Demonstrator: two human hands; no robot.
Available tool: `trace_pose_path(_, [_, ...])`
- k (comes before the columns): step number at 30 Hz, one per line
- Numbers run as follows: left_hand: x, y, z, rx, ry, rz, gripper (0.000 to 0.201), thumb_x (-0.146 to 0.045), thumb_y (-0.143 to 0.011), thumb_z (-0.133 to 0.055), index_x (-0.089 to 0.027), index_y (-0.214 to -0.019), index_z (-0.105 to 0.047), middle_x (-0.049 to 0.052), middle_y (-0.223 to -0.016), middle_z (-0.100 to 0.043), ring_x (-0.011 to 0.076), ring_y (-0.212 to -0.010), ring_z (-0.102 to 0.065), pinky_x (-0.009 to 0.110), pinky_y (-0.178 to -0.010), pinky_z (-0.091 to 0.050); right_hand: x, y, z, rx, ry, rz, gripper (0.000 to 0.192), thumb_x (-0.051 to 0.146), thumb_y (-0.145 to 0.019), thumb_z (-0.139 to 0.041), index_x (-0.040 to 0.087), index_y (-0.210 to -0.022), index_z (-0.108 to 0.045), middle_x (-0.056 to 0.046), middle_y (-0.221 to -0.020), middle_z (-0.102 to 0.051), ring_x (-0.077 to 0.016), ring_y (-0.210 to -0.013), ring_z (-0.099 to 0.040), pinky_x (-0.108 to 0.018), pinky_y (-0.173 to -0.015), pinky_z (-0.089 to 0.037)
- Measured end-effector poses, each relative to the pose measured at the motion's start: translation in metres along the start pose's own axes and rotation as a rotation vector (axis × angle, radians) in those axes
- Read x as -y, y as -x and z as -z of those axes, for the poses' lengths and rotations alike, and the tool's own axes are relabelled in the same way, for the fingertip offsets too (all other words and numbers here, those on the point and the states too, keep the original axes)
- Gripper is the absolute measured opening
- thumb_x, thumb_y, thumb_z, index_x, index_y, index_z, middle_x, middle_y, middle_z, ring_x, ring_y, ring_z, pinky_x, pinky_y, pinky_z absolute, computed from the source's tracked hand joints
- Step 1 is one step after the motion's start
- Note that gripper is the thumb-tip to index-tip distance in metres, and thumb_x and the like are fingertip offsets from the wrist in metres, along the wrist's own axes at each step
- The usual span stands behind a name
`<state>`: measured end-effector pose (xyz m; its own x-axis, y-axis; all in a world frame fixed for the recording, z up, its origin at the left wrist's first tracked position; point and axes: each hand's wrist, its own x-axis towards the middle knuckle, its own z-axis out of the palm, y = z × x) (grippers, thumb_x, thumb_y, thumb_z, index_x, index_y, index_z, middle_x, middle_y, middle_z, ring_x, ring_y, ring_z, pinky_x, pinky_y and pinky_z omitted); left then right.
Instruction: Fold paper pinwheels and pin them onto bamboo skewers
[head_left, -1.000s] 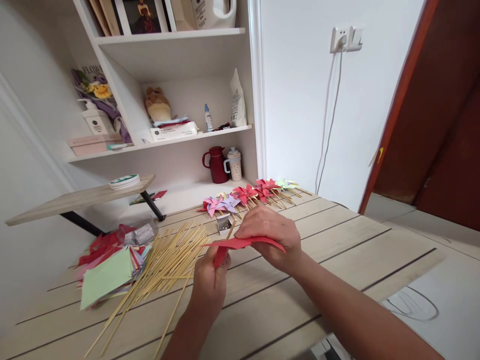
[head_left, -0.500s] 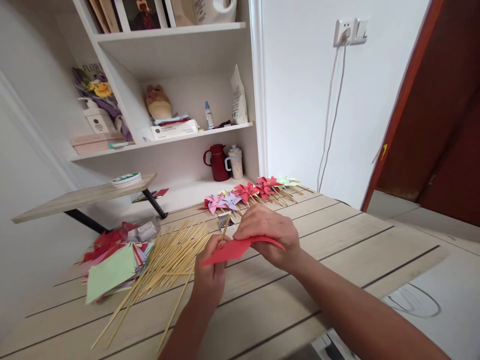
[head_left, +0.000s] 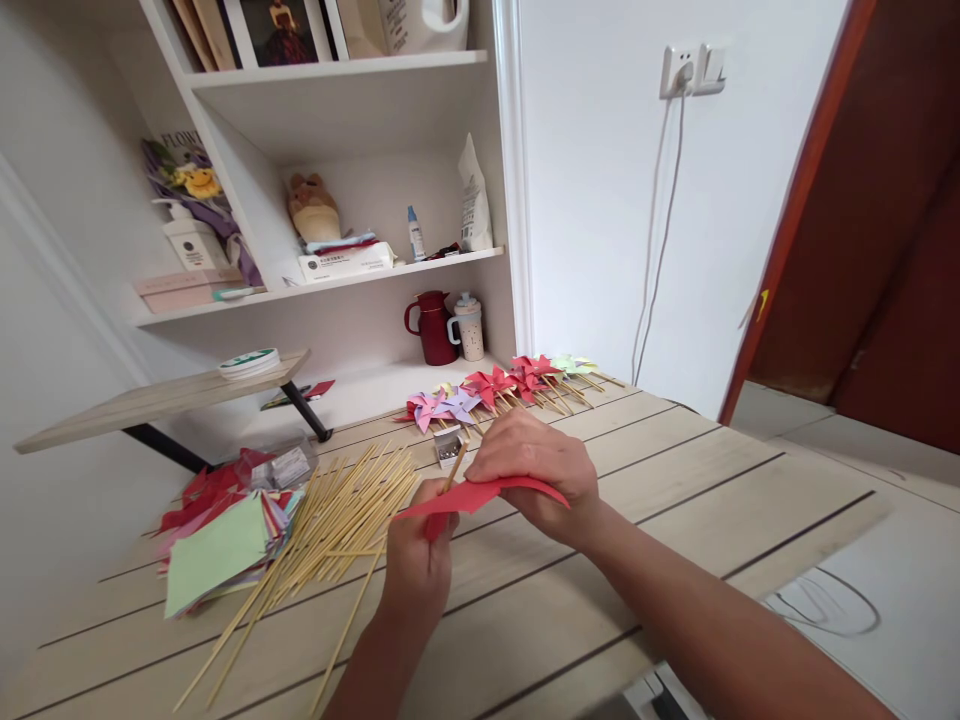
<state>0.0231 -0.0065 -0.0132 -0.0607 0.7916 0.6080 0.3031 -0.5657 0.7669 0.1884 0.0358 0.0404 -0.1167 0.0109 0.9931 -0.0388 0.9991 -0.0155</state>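
A piece of red paper (head_left: 478,495) with cut edges is stretched between my two hands above the table. My left hand (head_left: 418,555) is closed on its left side, with the thumb and fingers pinching it. A thin wooden stick (head_left: 456,465) pokes up beside the left fingers; its lower end is hidden by the paper and hand. My right hand (head_left: 536,455) curls over the right part of the paper, gripping it, its fingertips mostly out of sight. Just beyond my hands sits a small open box (head_left: 448,448) of tiny shiny items.
Loose wooden sticks (head_left: 352,520) lie left of my hands, beside a stack of coloured paper (head_left: 214,560). Finished paper pinwheels (head_left: 491,385) line the table's back edge. A low wooden stand (head_left: 165,398) and a dark red jug (head_left: 433,330) are farther back.
The red paper's left part has tilted and folded down slightly at my left thumb. More of the small box shows past my hands. The view has shifted a little.
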Motion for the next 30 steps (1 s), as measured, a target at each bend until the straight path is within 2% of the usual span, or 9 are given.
trace_pose_path(8, [0.011, 0.001, 0.001, 0.013, -0.032, -0.064, 0.051, -0.058, -0.096, -0.048, -0.022, -0.061, -0.052, 0.000, -0.056, -0.044, 0.0137, -0.053, -0.037, 0.027, -0.050, -0.030, -0.001, 0.002, -0.001, -0.012, -0.016, -0.005, 0.017, 0.022, -0.098, -0.062, 0.024, -0.108, -0.075, -0.005, -0.079, -0.076, -0.0193, -0.073, -0.069, -0.038, -0.069, -0.054])
trace_pose_path(11, [0.009, 0.003, 0.001, -0.036, -0.029, -0.021, 0.048, -0.056, -0.095, -0.051, -0.022, -0.062, -0.053, 0.000, -0.057, -0.045, 0.0141, -0.054, -0.038, 0.027, -0.051, -0.030, -0.001, 0.002, 0.000, -0.010, -0.004, -0.010, 0.016, 0.022, -0.097, -0.062, 0.025, -0.107, -0.075, -0.004, -0.078, -0.075, -0.0191, -0.073, -0.069, -0.038, -0.069, -0.054])
trace_pose_path(14, [0.005, 0.004, 0.001, -0.035, -0.022, -0.027, 0.042, -0.054, -0.094, -0.055, -0.022, -0.067, -0.058, 0.000, -0.058, -0.047, 0.0140, -0.054, -0.040, 0.027, -0.052, -0.032, -0.001, 0.001, 0.001, 0.001, 0.007, -0.005, 0.014, 0.021, -0.097, -0.063, 0.023, -0.105, -0.074, -0.004, -0.078, -0.075, -0.0187, -0.073, -0.069, -0.038, -0.070, -0.055])
trace_pose_path(19, [0.000, 0.004, 0.000, -0.053, -0.048, -0.025, 0.044, -0.047, -0.096, -0.052, -0.022, -0.060, -0.052, -0.001, -0.057, -0.043, 0.0138, -0.055, -0.038, 0.028, -0.055, -0.032, 0.000, 0.001, 0.001, 0.000, 0.013, -0.003, 0.012, 0.021, -0.097, -0.062, 0.022, -0.101, -0.073, -0.005, -0.078, -0.076, -0.0185, -0.072, -0.070, -0.038, -0.070, -0.056])
trace_pose_path(24, [0.000, 0.003, 0.001, -0.018, -0.081, -0.070, 0.047, -0.048, -0.097, -0.050, -0.022, -0.058, -0.048, -0.002, -0.056, -0.041, 0.0136, -0.053, -0.036, 0.028, -0.055, -0.031, 0.000, 0.000, 0.000, -0.008, 0.002, 0.000, 0.012, 0.022, -0.098, -0.061, 0.021, -0.100, -0.073, -0.006, -0.079, -0.077, -0.0177, -0.073, -0.070, -0.037, -0.070, -0.055])
trace_pose_path(30, [0.011, 0.002, 0.003, -0.019, -0.072, -0.142, 0.049, -0.051, -0.098, -0.048, -0.021, -0.059, -0.050, -0.002, -0.054, -0.042, 0.0125, -0.050, -0.035, 0.027, -0.054, -0.032, -0.001, 0.000, 0.000, -0.011, -0.001, 0.009, 0.012, 0.020, -0.097, -0.062, 0.020, -0.099, -0.073, -0.006, -0.079, -0.076, -0.0181, -0.073, -0.070, -0.037, -0.070, -0.055])
